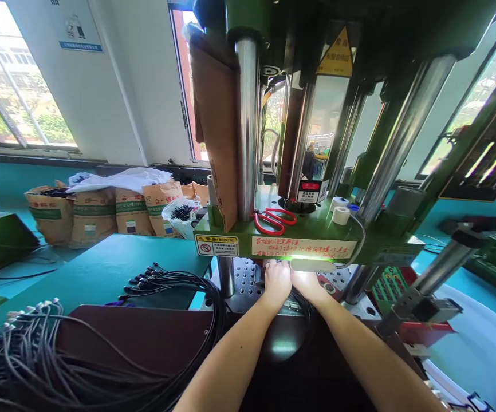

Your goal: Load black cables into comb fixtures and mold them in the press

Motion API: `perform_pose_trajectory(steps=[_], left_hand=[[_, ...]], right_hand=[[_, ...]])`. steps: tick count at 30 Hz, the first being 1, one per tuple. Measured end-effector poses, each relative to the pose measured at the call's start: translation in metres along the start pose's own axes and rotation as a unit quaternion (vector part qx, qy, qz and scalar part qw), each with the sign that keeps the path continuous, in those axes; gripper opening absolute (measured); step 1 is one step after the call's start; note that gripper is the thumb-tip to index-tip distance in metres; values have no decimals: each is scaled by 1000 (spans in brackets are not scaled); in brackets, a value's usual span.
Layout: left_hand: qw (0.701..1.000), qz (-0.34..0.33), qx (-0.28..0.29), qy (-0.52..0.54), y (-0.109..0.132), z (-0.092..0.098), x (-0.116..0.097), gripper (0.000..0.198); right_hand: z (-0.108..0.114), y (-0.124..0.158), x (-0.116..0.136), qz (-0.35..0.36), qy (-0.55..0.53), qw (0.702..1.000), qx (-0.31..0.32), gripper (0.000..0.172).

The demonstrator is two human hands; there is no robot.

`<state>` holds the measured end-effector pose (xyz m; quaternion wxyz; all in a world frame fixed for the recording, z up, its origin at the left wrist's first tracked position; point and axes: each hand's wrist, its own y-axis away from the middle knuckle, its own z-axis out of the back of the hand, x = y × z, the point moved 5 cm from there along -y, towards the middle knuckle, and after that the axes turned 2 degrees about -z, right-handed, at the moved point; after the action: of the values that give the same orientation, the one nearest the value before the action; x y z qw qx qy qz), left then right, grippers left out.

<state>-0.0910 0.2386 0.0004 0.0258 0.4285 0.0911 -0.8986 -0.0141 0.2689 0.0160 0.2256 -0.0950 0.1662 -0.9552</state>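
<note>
Both my arms reach forward under the green upper plate (239, 232) of a press. My left hand (277, 280) is over the metal lower bed (243, 280), knuckles up, its fingers bent down and partly hidden; what they hold does not show. Right beside it, my right hand (307, 284) goes under a glowing lamp bar (312, 265), with its fingers out of sight. A black cable bundle (304, 306) comes out below the two hands and hangs toward me over the dark front surface (283, 332).
Black cables (37, 355) with pale connectors lie at left; another cable coil (179, 280) rests on the green table (102, 257). Red-handled scissors (274, 222) lie on the press plate, between steel columns (248, 126). Paper sacks (93, 214) stand by the wall. A metal arm (441, 274) juts in at right.
</note>
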Motion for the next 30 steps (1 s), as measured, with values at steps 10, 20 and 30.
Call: perform_pose_trajectory(steps=[10, 20, 30], left_hand=[[994, -74, -40, -70, -4, 7, -19, 29], [971, -180, 56, -144, -1, 18, 6, 27], [957, -171, 73, -223, -14, 9, 5, 30]], right_hand=[[6, 6, -8, 36, 15, 999, 4, 28], [0, 25, -26, 69, 18, 996, 46, 37], [4, 13, -19, 48, 13, 997, 62, 44]])
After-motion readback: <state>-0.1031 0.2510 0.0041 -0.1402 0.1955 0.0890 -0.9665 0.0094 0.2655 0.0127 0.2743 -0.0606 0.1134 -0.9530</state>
